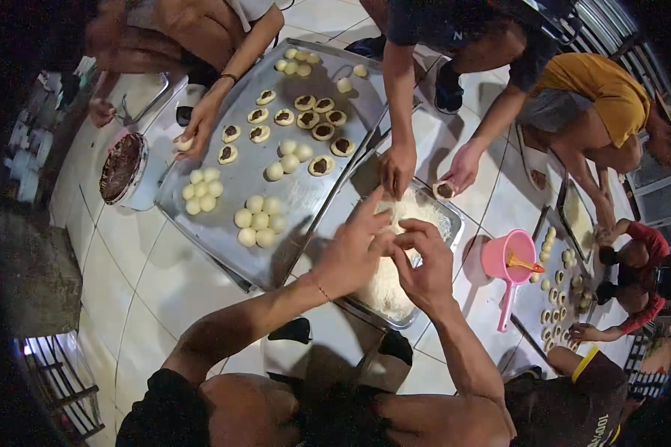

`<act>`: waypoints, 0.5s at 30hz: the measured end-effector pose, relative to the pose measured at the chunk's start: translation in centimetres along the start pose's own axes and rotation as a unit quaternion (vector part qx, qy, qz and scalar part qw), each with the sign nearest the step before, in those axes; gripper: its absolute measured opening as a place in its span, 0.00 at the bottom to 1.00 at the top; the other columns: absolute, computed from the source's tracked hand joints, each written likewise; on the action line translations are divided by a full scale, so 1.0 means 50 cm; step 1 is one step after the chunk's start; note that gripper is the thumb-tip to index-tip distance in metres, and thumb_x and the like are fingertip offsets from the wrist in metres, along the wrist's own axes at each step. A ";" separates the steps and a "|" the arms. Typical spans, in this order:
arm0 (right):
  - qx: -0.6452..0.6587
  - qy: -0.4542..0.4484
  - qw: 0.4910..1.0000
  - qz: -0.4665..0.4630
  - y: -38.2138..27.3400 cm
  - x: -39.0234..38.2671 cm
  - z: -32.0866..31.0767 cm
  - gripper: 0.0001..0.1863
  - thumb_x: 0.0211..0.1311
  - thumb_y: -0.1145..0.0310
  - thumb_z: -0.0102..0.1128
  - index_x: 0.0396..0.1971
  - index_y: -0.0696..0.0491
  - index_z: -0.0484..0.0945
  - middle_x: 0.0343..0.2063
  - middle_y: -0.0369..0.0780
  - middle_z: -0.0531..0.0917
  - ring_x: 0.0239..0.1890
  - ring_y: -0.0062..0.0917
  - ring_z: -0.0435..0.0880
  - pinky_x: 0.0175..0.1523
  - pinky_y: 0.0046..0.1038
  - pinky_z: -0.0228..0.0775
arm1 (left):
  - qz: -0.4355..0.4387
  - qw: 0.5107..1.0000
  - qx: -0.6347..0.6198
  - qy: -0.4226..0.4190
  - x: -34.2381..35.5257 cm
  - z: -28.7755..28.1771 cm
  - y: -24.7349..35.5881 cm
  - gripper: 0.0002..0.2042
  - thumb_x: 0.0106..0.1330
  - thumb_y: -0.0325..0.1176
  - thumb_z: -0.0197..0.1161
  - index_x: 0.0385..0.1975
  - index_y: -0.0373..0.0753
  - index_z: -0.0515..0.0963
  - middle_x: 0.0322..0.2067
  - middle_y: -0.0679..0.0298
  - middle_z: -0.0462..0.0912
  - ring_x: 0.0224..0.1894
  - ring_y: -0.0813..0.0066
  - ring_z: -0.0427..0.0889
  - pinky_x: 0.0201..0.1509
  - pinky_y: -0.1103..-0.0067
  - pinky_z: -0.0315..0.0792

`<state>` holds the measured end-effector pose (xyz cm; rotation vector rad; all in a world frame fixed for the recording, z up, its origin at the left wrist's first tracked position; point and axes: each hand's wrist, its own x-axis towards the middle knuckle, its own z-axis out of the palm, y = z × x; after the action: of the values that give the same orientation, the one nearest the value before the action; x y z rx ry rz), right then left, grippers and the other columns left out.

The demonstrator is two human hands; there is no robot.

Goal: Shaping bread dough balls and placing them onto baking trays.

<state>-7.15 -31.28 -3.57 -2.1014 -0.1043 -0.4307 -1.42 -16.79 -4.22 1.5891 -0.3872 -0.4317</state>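
My left hand (353, 249) and my right hand (423, 270) meet over a metal tray (407, 323) of pale fine shreds (386, 290). Their fingers are bent and their tips come together; whatever lies between them is hidden. Just beyond, a co-worker's hand (399, 167) reaches down to the shreds. That person's other hand (464, 170) holds a flat dough round with dark filling (444, 191). Left of my hands, a big metal sheet (194, 160) carries smooth dough balls (259, 221) in clusters and flattened rounds with dark filling (306, 119).
A pink dipper (502, 255) with an orange-handled tool stands right of the tray. At the left is a tub of dark filling (124, 167), beside another co-worker's hand (194, 134) holding a dough ball. Other people crouch around a second dough sheet (529, 305) at the right.
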 end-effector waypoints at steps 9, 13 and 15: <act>0.144 0.012 0.975 0.168 -0.038 0.006 -0.037 0.06 0.59 0.79 0.61 0.36 0.61 0.80 0.36 0.41 0.80 0.33 0.20 0.75 0.37 0.18 0.69 | 0.008 0.992 -0.117 -0.038 0.004 -0.029 0.013 0.26 0.60 0.20 0.58 0.60 0.31 0.61 0.57 0.51 0.70 0.54 0.69 0.73 0.57 0.78 0.70; 0.160 -0.009 0.967 0.197 -0.036 0.004 -0.037 0.06 0.59 0.79 0.61 0.36 0.62 0.79 0.34 0.40 0.80 0.32 0.20 0.76 0.37 0.18 0.69 | -0.060 0.979 -0.184 -0.059 -0.004 -0.024 0.018 0.26 0.60 0.20 0.57 0.60 0.32 0.61 0.57 0.54 0.68 0.57 0.69 0.70 0.59 0.78 0.68; 0.200 -0.010 0.955 0.218 -0.036 0.004 -0.032 0.07 0.59 0.79 0.62 0.37 0.63 0.79 0.33 0.40 0.80 0.31 0.20 0.75 0.37 0.18 0.69 | 0.029 0.966 -0.253 -0.045 -0.011 -0.005 0.009 0.24 0.61 0.20 0.57 0.59 0.32 0.62 0.53 0.57 0.72 0.55 0.71 0.71 0.58 0.79 0.69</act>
<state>-7.80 -31.65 -1.30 -1.6637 0.2413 -0.1062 -1.76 -16.35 -3.73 1.0624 -0.3576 -0.5121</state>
